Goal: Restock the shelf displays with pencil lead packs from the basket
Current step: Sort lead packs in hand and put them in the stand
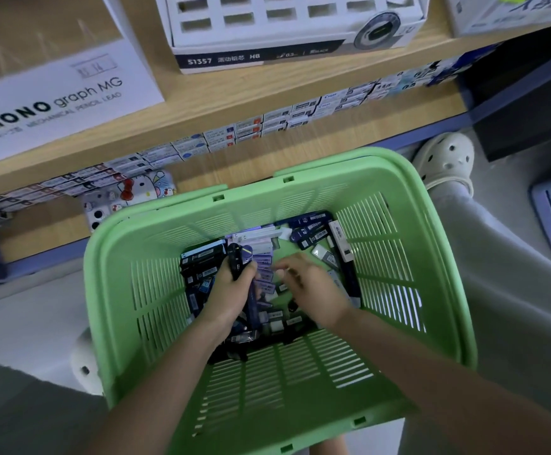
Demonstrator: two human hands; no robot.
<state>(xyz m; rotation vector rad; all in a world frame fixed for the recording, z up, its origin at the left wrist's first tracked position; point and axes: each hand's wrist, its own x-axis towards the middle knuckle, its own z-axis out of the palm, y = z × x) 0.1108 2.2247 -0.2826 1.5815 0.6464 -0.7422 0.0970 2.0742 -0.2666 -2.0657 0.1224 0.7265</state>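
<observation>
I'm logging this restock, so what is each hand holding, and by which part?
The left hand grips a dark lead pack by its lower half. The right hand is blurred; any hold cannot be told.

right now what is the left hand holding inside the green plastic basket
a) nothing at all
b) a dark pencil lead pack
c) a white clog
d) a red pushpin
B: the left hand has its fingers curled round a dark pencil lead pack, low inside the green slotted plastic basket above the loose pile of packs.
</observation>
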